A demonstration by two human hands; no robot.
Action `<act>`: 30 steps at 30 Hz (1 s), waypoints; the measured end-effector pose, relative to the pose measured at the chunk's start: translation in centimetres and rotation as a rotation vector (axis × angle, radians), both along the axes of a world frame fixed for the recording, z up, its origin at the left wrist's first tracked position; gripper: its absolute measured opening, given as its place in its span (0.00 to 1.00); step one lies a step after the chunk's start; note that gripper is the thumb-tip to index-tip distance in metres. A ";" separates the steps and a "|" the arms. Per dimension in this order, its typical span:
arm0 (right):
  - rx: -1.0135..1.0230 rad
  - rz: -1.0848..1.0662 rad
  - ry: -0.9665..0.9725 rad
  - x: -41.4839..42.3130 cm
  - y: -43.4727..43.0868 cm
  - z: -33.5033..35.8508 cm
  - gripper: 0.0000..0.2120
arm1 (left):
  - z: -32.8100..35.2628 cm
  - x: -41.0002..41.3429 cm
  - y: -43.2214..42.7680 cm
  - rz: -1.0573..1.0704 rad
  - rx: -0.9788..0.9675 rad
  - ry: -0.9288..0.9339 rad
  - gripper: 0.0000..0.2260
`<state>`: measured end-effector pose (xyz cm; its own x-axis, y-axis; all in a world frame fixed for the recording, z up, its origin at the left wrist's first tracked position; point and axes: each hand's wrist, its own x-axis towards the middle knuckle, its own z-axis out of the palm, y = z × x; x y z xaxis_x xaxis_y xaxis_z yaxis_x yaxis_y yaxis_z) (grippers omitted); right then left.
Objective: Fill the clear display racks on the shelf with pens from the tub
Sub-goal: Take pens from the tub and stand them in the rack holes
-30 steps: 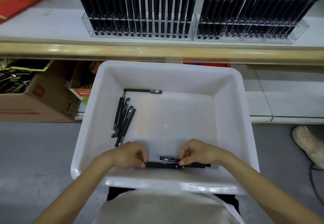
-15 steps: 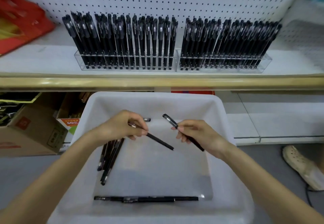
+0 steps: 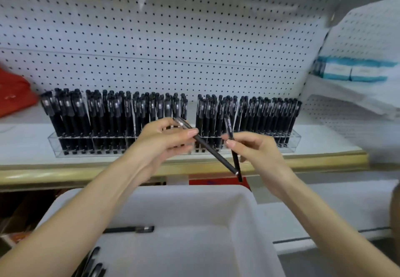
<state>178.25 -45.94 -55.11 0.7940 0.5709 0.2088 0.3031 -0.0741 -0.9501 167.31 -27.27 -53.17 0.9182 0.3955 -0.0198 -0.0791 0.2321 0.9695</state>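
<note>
Shelf [image 3: 26, 144] carries the clear display racks [image 3: 97, 146], both packed with upright black pens. White tub [image 3: 194, 201] sits below and in front of the racks, with loose pens [image 3: 134, 229] on its floor. Before the racks' middle, the left hand [image 3: 160, 140] pinches a slanted pen [image 3: 214, 153]. The right hand [image 3: 257, 146] pinches a second pen [image 3: 235, 164], nearly upright.

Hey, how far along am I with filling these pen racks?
Mostly done: the left rack and right rack on the shelf look packed with black pens. In hand: the left hand pinches one pen, the right hand another pen, both held before the racks. Left: a lone pen and a few more pens lie in the white tub.
</note>
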 end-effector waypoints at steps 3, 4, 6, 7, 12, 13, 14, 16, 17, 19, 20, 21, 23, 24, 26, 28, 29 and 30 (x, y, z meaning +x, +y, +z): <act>-0.011 -0.044 -0.063 1.9 -0.7 0.7 0.04 | 0.6 1.4 -0.6 0.005 -0.063 -0.040 0.21; -0.019 -0.052 -0.085 2.4 -0.9 1.0 0.06 | 0.7 1.8 -0.8 0.010 -0.047 -0.038 0.21; -0.040 -0.065 -0.127 3.4 -1.0 1.6 0.15 | 0.8 2.7 -1.3 0.010 -0.008 -0.034 0.21; -0.044 -0.070 -0.152 3.7 -1.0 2.0 0.18 | 0.8 3.1 -1.5 0.008 0.006 -0.033 0.20; -0.033 -0.070 -0.334 5.0 0.0 4.0 0.30 | 0.3 4.8 -2.3 0.055 0.168 -0.032 0.13; -0.020 -0.074 -0.350 5.3 0.1 4.3 0.30 | 0.2 4.9 -2.3 0.067 0.203 -0.037 0.13; -0.008 -0.076 -0.358 5.6 0.4 4.7 0.29 | 0.2 5.1 -2.2 0.075 0.231 -0.042 0.12; 0.013 -0.084 -0.359 6.1 0.8 5.0 0.27 | 0.3 5.2 -1.8 0.075 0.269 -0.045 0.12; 0.030 -0.090 -0.354 6.3 1.0 5.1 0.25 | 0.4 5.3 -1.6 0.069 0.274 -0.045 0.12; 0.076 -0.112 -0.336 6.8 1.3 5.0 0.23 | 0.4 5.3 -1.1 0.061 0.260 -0.040 0.12; 0.104 -0.123 -0.331 7.0 1.4 5.0 0.22 | 0.3 5.4 -0.9 0.061 0.249 -0.038 0.12; 0.134 -0.131 -0.329 7.2 1.5 4.8 0.21 | 0.2 5.5 -0.8 0.063 0.236 -0.036 0.12; 0.192 -0.149 -0.345 7.4 1.7 4.4 0.20 | 0.0 5.6 -0.8 0.065 0.218 -0.037 0.14; 0.210 -0.167 -0.371 7.4 1.8 4.2 0.20 | -0.2 5.6 -0.8 0.065 0.213 -0.038 0.15; 0.225 -0.221 -0.443 7.3 2.0 3.8 0.21 | -0.5 5.7 -0.8 0.065 0.205 -0.038 0.18; 0.226 -0.269 -0.513 7.4 2.3 3.2 0.20 | -0.9 5.8 -0.7 0.067 0.193 -0.040 0.18; 0.215 -0.290 -0.551 7.5 2.4 3.0 0.20 | -1.0 5.8 -0.7 0.068 0.188 -0.038 0.19; 0.198 -0.310 -0.588 7.7 2.5 2.7 0.20 | -1.1 5.9 -0.7 0.068 0.185 -0.034 0.19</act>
<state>185.91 -43.43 -52.41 0.6371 0.2427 0.7316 0.7650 -0.0822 -0.6388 173.21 -27.95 -54.27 0.8882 0.4507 0.0897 -0.1220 0.0430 0.9916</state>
